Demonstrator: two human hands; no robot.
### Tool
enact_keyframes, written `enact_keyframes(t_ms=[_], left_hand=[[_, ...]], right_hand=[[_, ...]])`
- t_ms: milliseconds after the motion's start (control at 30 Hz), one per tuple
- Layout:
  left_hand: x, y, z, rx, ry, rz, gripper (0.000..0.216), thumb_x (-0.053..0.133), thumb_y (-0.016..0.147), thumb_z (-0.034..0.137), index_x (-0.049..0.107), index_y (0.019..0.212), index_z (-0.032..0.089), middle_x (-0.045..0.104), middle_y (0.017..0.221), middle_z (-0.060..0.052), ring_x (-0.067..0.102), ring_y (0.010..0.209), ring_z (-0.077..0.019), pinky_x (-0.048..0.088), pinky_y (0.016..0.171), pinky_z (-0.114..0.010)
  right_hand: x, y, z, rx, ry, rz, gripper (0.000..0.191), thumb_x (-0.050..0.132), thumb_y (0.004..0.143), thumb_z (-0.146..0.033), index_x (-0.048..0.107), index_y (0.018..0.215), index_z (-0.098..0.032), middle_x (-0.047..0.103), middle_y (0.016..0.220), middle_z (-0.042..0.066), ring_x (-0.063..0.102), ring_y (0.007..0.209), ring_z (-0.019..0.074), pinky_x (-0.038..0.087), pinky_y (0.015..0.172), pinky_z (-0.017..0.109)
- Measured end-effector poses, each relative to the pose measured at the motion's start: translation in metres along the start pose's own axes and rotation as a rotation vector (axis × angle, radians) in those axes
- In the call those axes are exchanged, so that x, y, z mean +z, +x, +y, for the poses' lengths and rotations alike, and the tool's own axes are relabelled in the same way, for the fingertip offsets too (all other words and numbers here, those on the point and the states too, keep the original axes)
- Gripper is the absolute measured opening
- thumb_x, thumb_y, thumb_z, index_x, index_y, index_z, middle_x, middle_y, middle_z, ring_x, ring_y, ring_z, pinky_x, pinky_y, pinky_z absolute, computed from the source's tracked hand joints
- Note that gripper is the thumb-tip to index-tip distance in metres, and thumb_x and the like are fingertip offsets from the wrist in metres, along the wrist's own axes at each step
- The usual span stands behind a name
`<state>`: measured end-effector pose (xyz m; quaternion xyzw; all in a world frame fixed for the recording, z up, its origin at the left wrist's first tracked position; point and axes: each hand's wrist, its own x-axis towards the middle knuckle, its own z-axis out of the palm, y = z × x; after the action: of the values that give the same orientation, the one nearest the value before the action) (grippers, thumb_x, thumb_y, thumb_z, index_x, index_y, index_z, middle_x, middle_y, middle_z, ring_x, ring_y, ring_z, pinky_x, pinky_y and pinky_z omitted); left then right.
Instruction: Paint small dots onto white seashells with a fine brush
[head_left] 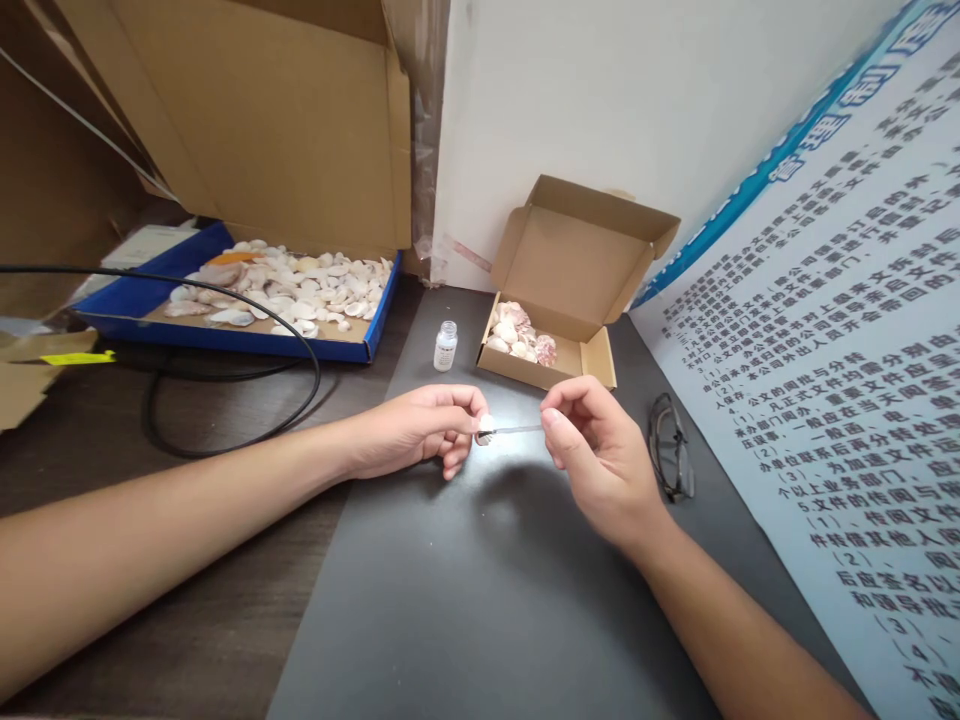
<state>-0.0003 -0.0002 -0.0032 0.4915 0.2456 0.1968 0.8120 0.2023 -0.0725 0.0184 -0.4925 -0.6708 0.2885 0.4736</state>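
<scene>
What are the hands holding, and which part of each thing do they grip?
The left hand pinches a small pale shell by one edge; the right hand holds a thin stick by the end away from the shell.

You wear the one camera on your head, and it looks forward and down along your forearms (180, 545). Your left hand (412, 432) and right hand (604, 470) show fairly near, mid-view, above the surface (420, 620). The wide frame reaches the tray (262, 343) at left, the wall (570, 90) ahead and the poster (847, 330) along your right.
</scene>
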Motion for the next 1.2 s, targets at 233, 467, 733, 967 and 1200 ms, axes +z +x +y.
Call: enact_keyframes(t_ms=[233,467,733,967,1200], left_hand=[[0.0016,-0.0006,0.0021,-0.006,0.017,0.003,0.008,0.065,0.080,0.020,0.058,0.081,0.016,0.052,0.059,0.004,0.051,0.051,-0.0087,0.046,0.056,-0.022],[0.0004,-0.0005,0.0004,0.003,0.003,-0.003,0.008,0.064,0.081,0.020,0.057,0.082,0.017,0.053,0.059,0.004,0.052,0.051,-0.0094,0.045,0.056,-0.023],[0.0018,-0.0009,0.0022,-0.008,0.016,0.007,0.009,0.066,0.080,0.021,0.058,0.080,0.016,0.052,0.059,0.004,0.050,0.051,-0.0093,0.045,0.056,-0.024],[0.0008,-0.0005,0.0009,-0.005,0.009,0.005,0.009,0.065,0.081,0.021,0.057,0.081,0.016,0.053,0.060,0.003,0.051,0.051,-0.0089,0.045,0.056,-0.023],[0.0009,-0.0006,0.0013,-0.003,0.012,-0.001,0.007,0.064,0.081,0.019,0.058,0.081,0.016,0.052,0.060,0.004,0.051,0.051,-0.0088,0.045,0.056,-0.023]], right_hand=[[0.0002,0.0003,-0.0016,0.006,-0.077,0.050,0.010,0.061,0.086,-0.018,0.052,0.086,-0.023,0.046,0.065,-0.007,0.040,0.055,0.0092,0.035,0.049,0.023],[0.0010,-0.0001,0.0001,0.011,-0.015,0.017,0.008,0.056,0.093,-0.024,0.052,0.086,-0.023,0.047,0.064,-0.007,0.042,0.053,0.0091,0.036,0.050,0.024],[0.0001,0.0002,-0.0018,0.015,-0.055,0.046,0.008,0.059,0.088,-0.021,0.052,0.085,-0.023,0.046,0.065,-0.006,0.040,0.054,0.0099,0.035,0.050,0.024],[0.0005,-0.0002,-0.0006,0.009,-0.051,0.053,0.008,0.058,0.090,-0.023,0.052,0.085,-0.023,0.046,0.064,-0.006,0.041,0.054,0.0097,0.035,0.050,0.024],[0.0003,0.0009,0.0004,0.017,-0.027,0.056,0.008,0.058,0.091,-0.024,0.052,0.085,-0.023,0.047,0.064,-0.006,0.041,0.053,0.0099,0.036,0.050,0.025]])
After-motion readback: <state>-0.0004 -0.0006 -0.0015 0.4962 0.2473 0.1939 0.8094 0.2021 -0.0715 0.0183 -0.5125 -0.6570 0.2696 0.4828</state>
